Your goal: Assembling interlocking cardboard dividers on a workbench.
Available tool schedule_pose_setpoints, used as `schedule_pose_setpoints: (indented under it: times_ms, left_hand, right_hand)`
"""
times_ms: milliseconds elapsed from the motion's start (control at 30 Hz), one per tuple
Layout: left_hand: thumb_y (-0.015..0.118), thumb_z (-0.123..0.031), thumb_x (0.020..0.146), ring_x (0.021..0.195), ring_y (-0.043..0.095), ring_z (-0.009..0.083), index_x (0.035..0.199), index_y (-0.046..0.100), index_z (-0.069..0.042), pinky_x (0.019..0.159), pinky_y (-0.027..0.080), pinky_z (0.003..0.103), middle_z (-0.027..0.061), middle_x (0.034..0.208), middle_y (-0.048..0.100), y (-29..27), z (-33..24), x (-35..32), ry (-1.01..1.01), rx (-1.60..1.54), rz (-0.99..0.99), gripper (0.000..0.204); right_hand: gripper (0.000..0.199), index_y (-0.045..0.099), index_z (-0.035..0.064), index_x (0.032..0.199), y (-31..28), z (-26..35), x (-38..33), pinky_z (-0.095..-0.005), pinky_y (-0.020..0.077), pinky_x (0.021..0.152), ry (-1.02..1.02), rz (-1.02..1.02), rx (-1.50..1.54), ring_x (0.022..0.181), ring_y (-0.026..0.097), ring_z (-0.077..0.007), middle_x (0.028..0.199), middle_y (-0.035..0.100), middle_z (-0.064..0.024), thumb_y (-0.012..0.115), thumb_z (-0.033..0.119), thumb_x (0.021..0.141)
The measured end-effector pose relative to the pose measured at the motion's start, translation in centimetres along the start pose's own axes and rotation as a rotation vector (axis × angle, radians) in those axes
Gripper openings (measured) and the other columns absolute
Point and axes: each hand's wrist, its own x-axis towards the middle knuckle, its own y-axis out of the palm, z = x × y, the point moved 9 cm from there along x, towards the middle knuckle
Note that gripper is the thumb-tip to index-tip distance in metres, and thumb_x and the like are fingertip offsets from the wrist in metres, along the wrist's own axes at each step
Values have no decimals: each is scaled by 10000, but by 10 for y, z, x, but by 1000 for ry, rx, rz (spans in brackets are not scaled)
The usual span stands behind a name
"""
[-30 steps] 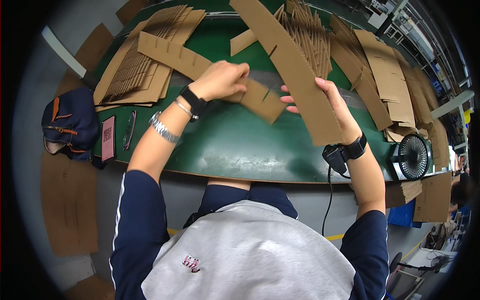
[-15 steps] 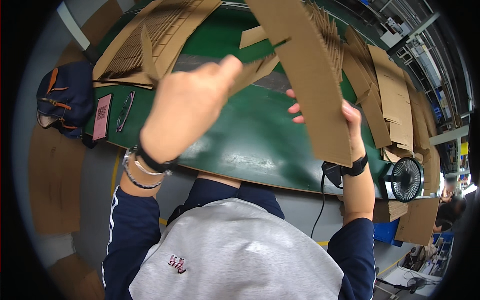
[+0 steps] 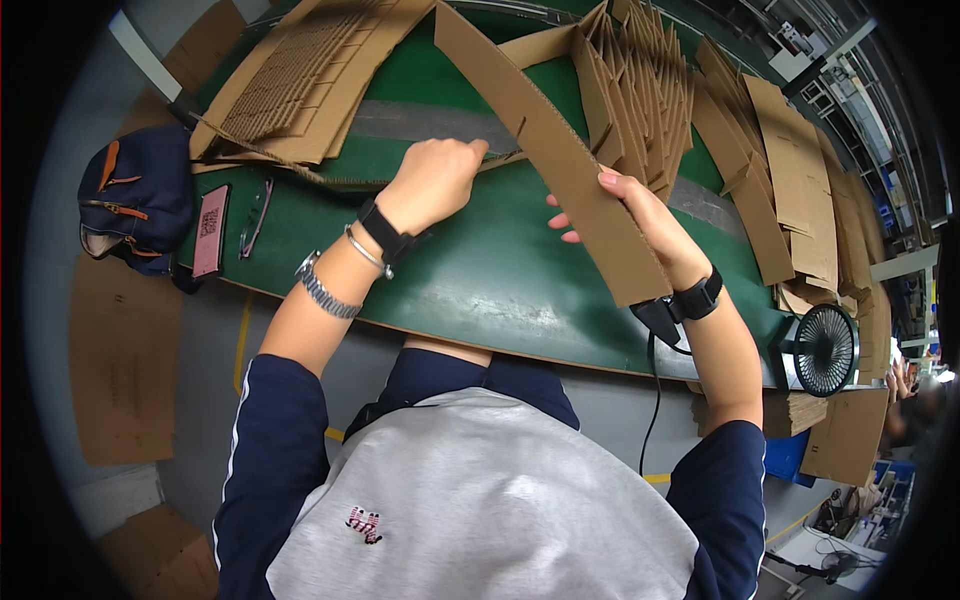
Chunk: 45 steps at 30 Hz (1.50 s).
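Over the table [image 3: 480,270], the right hand [image 3: 648,222] pinches a card strip [image 3: 550,155] and the left hand [image 3: 432,180] curls round another strip [image 3: 350,185], both probably light, stiff but bendy, best held by the edges.

Yellow lines [image 3: 243,340] run across grey floor [image 3: 208,400].

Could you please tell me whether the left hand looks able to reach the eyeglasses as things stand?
Probably yes: the eyeglasses lie uncovered on the green tabletop, but the left hand seems to hold a cardboard strip, which it would likely need to release.
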Motion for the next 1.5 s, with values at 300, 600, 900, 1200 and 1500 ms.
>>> schedule_pose_setpoints:
  times_ms: [300,600,900,1200,1500]
  left_hand:
    - [582,-2,760,680,662,342,948,654,-52,621,530,430,169,686,653,-6,-7,16,54,-98,-112,207]
    - [583,20,742,659,658,339,1055,623,-55,604,526,430,162,679,653,0,-3,18,56,-105,-117,324]
    - [626,-29,810,562,626,302,1519,189,-116,490,483,402,129,614,608,-5,-11,14,96,-50,-126,837]
    - [622,-33,822,566,626,307,1528,168,-111,494,480,409,145,636,615,-4,-26,14,169,-42,-68,843]
    - [587,-7,814,603,633,335,1234,440,3,530,500,414,154,641,614,1,-35,8,157,-133,-122,445]
  right_hand:
    - [484,438,15,1369,5,-7,4,-318,534,826,19,-56,-64,971,619,-206,1164,573,-134,380,325,1001]
    - [535,399,21,1408,6,-36,16,-319,533,806,56,-44,-174,927,605,-185,1124,562,-113,386,366,999]
    - [518,433,-15,1335,-9,-36,14,-321,545,791,174,-98,-52,936,625,-190,1160,603,-142,353,385,1016]
    - [521,373,-31,1399,-10,-1,23,-346,537,764,-53,-124,-591,896,655,-221,978,650,-128,501,199,949]
    - [395,523,-90,1231,24,62,24,-427,535,653,-549,-252,-1310,693,653,-387,766,646,-254,562,44,862]
